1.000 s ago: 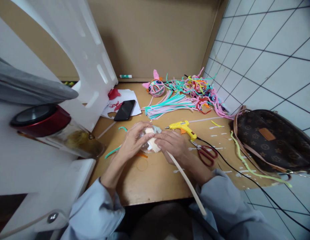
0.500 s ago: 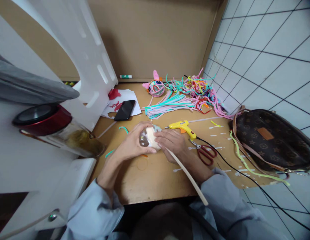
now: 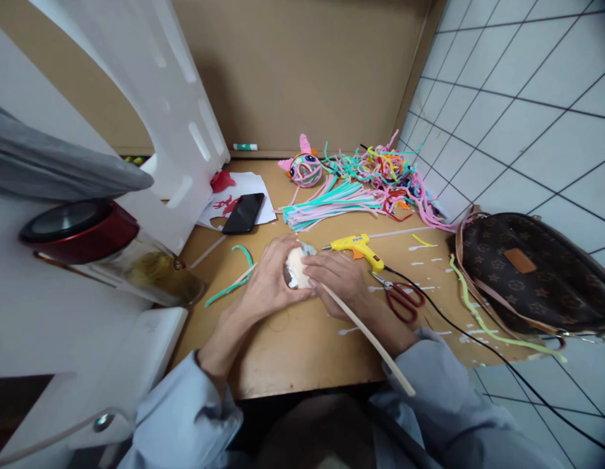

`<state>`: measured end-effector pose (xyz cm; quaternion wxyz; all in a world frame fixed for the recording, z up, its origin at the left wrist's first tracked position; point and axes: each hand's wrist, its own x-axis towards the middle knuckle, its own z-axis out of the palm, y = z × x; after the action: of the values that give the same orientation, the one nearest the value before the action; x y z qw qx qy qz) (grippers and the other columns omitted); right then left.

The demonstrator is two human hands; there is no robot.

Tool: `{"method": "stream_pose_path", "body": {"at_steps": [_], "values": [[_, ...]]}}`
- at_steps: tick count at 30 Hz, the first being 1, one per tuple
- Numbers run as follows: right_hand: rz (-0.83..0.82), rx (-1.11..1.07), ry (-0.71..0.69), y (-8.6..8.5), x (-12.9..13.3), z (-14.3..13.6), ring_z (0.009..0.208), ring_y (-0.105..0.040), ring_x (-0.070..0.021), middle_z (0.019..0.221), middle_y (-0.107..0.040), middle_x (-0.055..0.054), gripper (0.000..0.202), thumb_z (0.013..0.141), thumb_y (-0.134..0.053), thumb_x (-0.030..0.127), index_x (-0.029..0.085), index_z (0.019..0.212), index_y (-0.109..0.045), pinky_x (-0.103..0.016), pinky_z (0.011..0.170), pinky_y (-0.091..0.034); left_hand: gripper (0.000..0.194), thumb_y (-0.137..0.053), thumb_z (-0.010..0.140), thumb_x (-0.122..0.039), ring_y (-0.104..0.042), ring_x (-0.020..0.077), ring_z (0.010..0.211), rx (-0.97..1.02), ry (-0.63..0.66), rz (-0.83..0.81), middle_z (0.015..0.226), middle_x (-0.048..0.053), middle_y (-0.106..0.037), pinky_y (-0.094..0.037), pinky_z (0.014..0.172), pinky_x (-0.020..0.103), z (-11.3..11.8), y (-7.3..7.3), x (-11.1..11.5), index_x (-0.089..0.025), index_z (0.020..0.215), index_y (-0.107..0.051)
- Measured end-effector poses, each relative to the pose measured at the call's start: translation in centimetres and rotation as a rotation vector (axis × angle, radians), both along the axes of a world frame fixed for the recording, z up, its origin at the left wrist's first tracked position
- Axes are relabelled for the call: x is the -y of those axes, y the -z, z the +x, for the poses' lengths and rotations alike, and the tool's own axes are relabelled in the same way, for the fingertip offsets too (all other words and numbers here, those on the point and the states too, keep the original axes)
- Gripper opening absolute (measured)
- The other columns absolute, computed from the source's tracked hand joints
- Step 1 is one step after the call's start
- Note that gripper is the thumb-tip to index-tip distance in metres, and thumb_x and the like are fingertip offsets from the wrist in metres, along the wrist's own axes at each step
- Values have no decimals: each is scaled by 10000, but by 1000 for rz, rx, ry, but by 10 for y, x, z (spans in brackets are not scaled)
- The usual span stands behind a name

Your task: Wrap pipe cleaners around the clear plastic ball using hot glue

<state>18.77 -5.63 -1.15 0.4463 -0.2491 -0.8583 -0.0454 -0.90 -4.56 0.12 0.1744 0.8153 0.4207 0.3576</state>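
My left hand (image 3: 270,273) is wrapped round the left side of a small rounded object (image 3: 296,268), partly cream and partly shiny, mostly hidden by my fingers. From the right, my right hand (image 3: 337,277) presses its closed fingers on the cream part. A long cream strip (image 3: 368,335) runs from under my right fingers down to the right sleeve. Just beyond my right hand lies a yellow glue gun (image 3: 358,246). Red-handled scissors (image 3: 402,299) rest to its right. Teal strips (image 3: 228,290) lie left of my left hand.
Pink and teal fuzzy sticks (image 3: 331,205), a pink-eared ball (image 3: 306,170) and a tangled pile (image 3: 380,168) lie at the back. A phone (image 3: 243,213) is on paper. A glass jar (image 3: 158,273) stands left; a brown bag (image 3: 536,270) and black cord (image 3: 458,329) are right.
My left hand has shifted slightly right and round the object, covering more of its left side. More of the teal strips shows beside it. My right hand has barely moved.
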Motion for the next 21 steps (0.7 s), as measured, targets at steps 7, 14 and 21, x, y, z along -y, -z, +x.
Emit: {"method": "stream_pose_path", "body": {"at_steps": [7,14,21], "values": [[-67,-1,10,-4,4,-1,1136,-662,-208,1213,-711,-113,266,927,-500,170,199,1163,-620,-391,983,-531,579,-711,713,-370,-573,317,1245,5,-13,20,1308,153,-592,-461,1080,471,2,-3,1,-192,1218,-490],[-95,-14,18,-9,6,0,1189,-642,-200,1295,-675,-110,318,942,-510,196,207,1254,-567,-382,1002,-531,595,-713,688,-344,-583,316,1222,21,-6,16,1285,152,-595,-468,1069,459,1,-2,-1,-187,1215,-486],[-192,-76,-5,-10,6,0,1206,-621,-212,1308,-652,-105,379,922,-472,172,231,1291,-535,-408,988,-529,619,-744,660,-353,-596,308,1190,52,-19,-8,1247,133,-608,-475,1052,452,1,-2,-3,-194,1201,-489]]}}
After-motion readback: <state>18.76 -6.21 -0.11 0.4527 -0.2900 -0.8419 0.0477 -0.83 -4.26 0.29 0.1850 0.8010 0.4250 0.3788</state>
